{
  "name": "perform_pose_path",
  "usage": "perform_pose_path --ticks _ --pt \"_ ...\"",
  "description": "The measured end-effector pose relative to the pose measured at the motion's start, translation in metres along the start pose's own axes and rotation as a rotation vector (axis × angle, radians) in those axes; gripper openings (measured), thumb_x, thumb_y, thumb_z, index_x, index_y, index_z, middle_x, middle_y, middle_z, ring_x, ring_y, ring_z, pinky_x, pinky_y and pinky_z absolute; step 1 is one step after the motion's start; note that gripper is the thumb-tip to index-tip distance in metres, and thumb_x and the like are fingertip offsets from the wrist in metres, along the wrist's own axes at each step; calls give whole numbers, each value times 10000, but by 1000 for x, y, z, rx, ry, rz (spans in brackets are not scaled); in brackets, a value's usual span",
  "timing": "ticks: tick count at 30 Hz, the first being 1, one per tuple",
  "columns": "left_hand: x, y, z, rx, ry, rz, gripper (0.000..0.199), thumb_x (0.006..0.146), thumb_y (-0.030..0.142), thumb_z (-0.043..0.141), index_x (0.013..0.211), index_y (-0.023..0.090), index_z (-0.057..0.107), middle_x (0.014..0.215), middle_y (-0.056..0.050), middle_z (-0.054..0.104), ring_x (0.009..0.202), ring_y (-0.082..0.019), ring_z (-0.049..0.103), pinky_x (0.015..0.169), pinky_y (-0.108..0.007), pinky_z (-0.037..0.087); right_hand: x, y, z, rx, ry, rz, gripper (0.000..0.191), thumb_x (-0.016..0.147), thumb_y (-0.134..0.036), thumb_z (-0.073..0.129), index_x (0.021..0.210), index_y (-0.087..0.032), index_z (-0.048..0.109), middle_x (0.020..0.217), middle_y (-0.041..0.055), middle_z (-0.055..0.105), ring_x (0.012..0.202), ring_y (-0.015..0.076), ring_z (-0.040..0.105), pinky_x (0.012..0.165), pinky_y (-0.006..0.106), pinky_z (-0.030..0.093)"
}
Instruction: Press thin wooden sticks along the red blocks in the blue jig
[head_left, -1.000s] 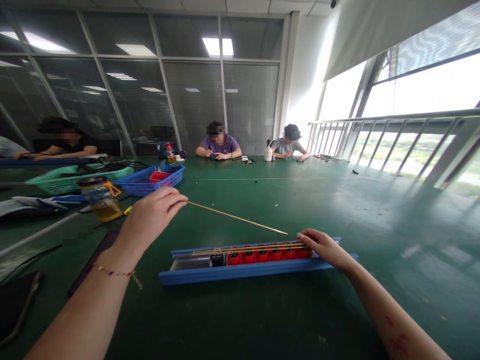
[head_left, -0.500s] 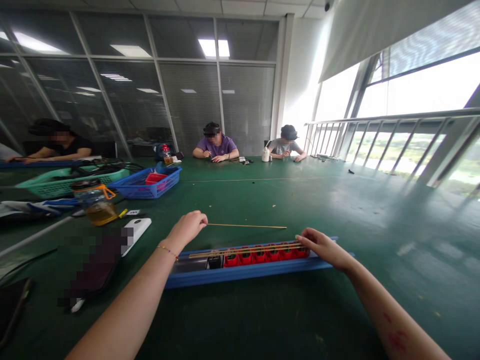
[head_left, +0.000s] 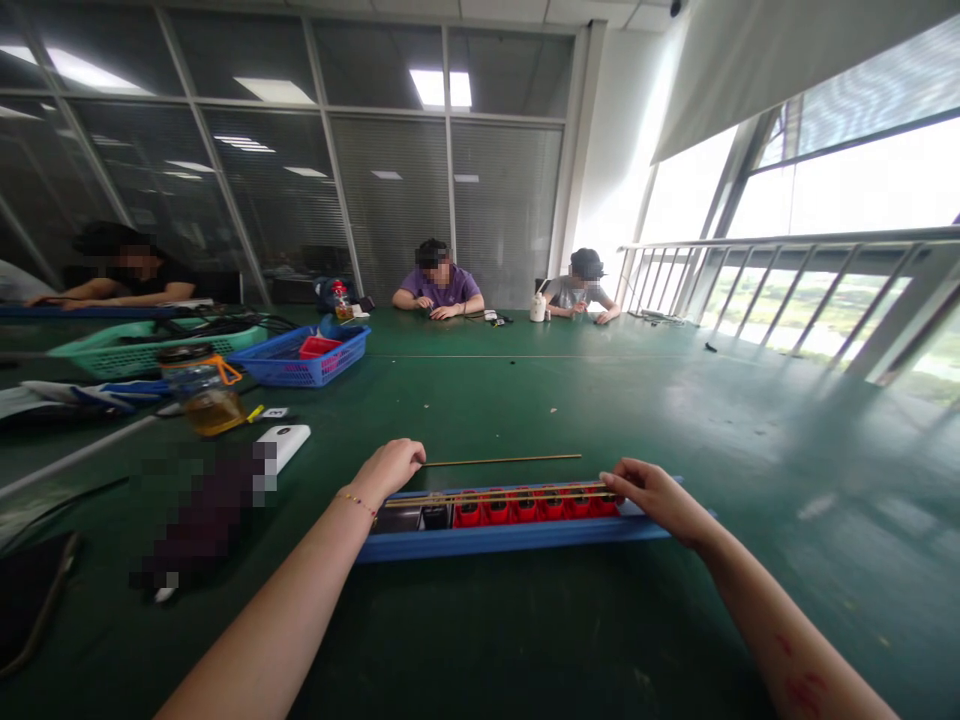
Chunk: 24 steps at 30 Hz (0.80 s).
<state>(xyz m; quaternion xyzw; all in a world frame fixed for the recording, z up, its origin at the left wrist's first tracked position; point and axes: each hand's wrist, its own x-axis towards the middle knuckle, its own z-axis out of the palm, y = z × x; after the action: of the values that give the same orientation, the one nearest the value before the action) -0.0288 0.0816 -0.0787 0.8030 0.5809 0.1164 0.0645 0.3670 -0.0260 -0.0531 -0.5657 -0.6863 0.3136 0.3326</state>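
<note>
My left hand (head_left: 394, 466) pinches the left end of a thin golden-brown stick (head_left: 510, 460), which stretches rightward just beyond the tray. In front of me lies a long blue tray (head_left: 525, 547), with a row of red cups (head_left: 497, 512), a black piece (head_left: 435, 515) and a grey section (head_left: 397, 519) inside. Two or more similar thin sticks (head_left: 487, 497) rest lengthwise across the cups. Fingers closed, my right hand (head_left: 649, 492) grips their right ends at the tray's right end. Its palm side and some fingertips are hidden.
To the left are a power bank (head_left: 285, 446), a jar of amber liquid (head_left: 206, 400), a blue basket (head_left: 300, 368) and a green basket (head_left: 120, 345). A dark phone-like slab (head_left: 34, 600) lies at lower left. Three people sit at the table's far side.
My left hand has come down closer to the tray. The stick in it now slopes slightly up to the right. My right hand stays at the tray's right end; the view has shifted a little.
</note>
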Motion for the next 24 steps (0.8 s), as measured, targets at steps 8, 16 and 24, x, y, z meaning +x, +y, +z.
perform_pose_path --ticks 8,16,24 --pt "0 -5 3 -31 6 12 156 738 268 500 804 230 635 855 -31 630 770 -163 576 665 -251 418 5 6 -4 173 300 -24 359 788 -527 458 640 -200 474 563 -24 475 563 120 441 588 248 368" --pt "-2 -5 1 -36 12 -5 133 734 248 516 796 216 629 859 -31 626 762 -155 572 656 -249 413 7 31 -38 364 510 87 364 748 -534 514 628 -194 464 557 -21 457 484 94 378 439 223 295" --pt "-2 -6 2 10 19 -3 109 753 241 520 786 220 621 843 -21 618 750 -143 569 651 -238 403 13 39 -47 515 588 139 367 696 -547 567 680 -189 486 575 -30 480 477 77 403 376 175 256"
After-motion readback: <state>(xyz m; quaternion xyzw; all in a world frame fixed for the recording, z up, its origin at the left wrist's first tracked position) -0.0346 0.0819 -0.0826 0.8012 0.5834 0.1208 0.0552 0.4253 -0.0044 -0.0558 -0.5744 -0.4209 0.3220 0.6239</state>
